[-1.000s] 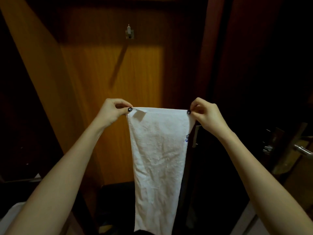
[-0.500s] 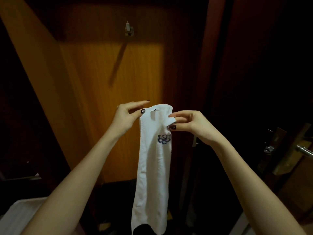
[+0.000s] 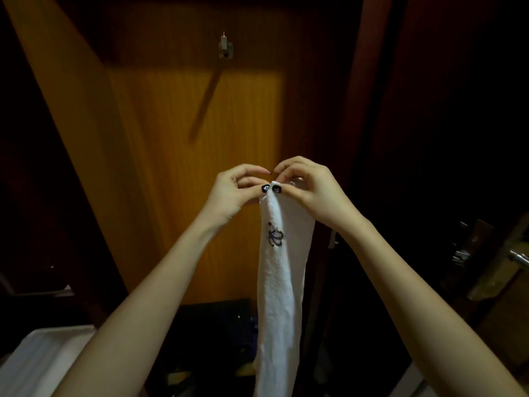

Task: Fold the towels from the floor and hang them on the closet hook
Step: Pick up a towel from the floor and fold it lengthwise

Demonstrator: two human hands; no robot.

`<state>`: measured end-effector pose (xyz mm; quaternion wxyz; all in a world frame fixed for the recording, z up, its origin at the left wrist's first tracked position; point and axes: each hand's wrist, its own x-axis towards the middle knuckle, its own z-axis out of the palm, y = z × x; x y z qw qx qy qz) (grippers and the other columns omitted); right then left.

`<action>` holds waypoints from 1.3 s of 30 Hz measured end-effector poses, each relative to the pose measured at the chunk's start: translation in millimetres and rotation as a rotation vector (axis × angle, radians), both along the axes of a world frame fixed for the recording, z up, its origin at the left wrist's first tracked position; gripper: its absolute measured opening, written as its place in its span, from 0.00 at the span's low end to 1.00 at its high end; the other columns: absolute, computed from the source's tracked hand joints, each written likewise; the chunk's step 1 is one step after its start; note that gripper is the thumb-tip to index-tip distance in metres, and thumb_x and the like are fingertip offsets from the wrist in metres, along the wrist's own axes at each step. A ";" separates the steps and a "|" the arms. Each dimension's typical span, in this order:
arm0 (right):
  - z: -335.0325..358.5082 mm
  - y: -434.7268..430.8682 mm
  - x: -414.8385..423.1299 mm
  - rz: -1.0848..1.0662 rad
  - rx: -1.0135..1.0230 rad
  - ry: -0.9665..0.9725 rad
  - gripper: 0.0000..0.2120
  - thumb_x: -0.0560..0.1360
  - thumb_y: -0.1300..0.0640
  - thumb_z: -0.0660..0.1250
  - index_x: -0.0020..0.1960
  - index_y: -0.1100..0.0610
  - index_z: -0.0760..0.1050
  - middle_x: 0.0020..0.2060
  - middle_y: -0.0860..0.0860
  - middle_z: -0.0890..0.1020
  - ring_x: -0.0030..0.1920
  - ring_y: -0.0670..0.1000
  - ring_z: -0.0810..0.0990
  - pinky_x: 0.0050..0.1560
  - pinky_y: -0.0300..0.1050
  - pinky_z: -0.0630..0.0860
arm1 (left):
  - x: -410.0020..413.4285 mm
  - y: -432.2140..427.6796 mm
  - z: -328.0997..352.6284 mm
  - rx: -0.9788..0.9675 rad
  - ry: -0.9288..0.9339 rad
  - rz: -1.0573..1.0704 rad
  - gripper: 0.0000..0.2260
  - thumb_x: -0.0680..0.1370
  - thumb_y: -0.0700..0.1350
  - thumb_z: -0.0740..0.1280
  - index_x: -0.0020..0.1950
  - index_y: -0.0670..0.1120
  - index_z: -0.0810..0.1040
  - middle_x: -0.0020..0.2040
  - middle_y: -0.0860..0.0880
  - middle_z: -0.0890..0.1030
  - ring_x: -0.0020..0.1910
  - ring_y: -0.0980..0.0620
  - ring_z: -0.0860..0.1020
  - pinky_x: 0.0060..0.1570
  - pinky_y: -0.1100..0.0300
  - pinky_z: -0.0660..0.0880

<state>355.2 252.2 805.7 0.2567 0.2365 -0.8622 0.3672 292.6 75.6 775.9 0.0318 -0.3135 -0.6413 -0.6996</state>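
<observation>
I am watching the left grip (image 3: 229, 193) and the right grip (image 3: 312, 193) meeting at chest height in front of the closet's back panel (image 3: 194, 156), thumbs lying side by side and touching. Both are pinching the top edge of the white towel (image 3: 283, 282) between thumb and fingers, so neither is free. The towel is hanging straight down from that pinch as a long narrow strip, doubled lengthwise, with a small dark embroidered mark (image 3: 274, 237) facing me near the top; its lower end is running out of the bottom of the view, so I cannot tell how far down it is reaching. As I am reading it, the folding step is in hand: the two top corners are being brought together to close the lengthwise fold, and the hanging has not begun. The hook (image 3: 225, 47) is sitting high on the panel, well above the hands and a little to their left, and I am seeing no towel on it. The next move, I am judging, is calling for one grip to take both corners so the other can run down and square the layers, possibly doubling the strip again, before the top is lifted up and left to the hook. The loose layers are looking likely to slip apart if the pinch is eased too early.
</observation>
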 end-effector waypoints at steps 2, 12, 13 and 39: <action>-0.2 -0.5 -1.2 0.019 0.032 -0.013 0.04 0.75 0.59 0.72 0.43 0.55 0.78 0.51 0.50 0.80 0.52 0.46 0.79 0.53 0.36 0.75 | 0.2 1.9 -0.1 0.078 -0.054 -0.023 0.10 0.71 0.36 0.73 0.49 0.46 0.79 0.39 0.48 0.85 0.39 0.54 0.83 0.37 0.63 0.78; -14.9 10.2 -5.3 -0.025 -0.129 0.000 0.01 0.76 0.65 0.69 0.45 0.62 0.77 0.43 0.57 0.82 0.45 0.53 0.81 0.48 0.51 0.78 | -17.3 -5.6 -27.8 0.022 -0.042 0.060 0.07 0.76 0.36 0.68 0.49 0.48 0.79 0.48 0.49 0.84 0.50 0.51 0.82 0.48 0.58 0.78; -12.1 13.7 -5.5 0.006 -0.168 -0.034 0.01 0.76 0.65 0.69 0.45 0.62 0.77 0.43 0.56 0.82 0.44 0.51 0.81 0.48 0.49 0.77 | -18.6 -7.6 -34.0 -0.025 -0.051 0.050 0.08 0.77 0.37 0.68 0.50 0.49 0.80 0.51 0.50 0.83 0.52 0.52 0.81 0.51 0.57 0.76; -50.9 46.5 -13.7 0.068 -0.185 -0.424 0.10 0.73 0.60 0.73 0.49 0.47 0.79 0.43 0.40 0.84 0.46 0.40 0.82 0.45 0.34 0.77 | -15.6 5.2 -20.8 0.195 0.020 0.188 0.11 0.77 0.41 0.69 0.37 0.53 0.74 0.32 0.53 0.78 0.31 0.58 0.73 0.30 0.63 0.66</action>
